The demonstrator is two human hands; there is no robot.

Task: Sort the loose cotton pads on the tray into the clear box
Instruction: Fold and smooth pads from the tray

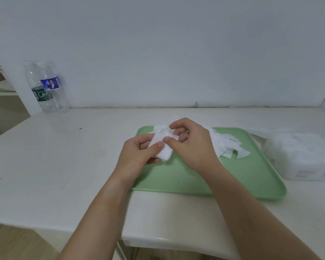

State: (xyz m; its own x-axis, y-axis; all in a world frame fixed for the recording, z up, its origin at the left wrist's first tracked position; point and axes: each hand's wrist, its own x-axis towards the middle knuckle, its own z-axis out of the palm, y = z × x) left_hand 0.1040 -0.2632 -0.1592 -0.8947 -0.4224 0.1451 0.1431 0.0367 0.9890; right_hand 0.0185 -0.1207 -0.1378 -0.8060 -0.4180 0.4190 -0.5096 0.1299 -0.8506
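A green tray (233, 177) lies on the white table, with a heap of loose white cotton pads (227, 145) at its far right. My left hand (137, 156) grips a small stack of cotton pads (164, 149) above the tray's left edge, thumb on top. My right hand (191, 145) pinches the same stack from the right, its fingers curled over it. The clear box (300, 156) stands just right of the tray and holds white pads.
Two clear plastic water bottles (45, 87) stand at the back left near the wall. A shelf unit (0, 94) sits beyond the table's left end. The table's front edge runs close to my forearms.
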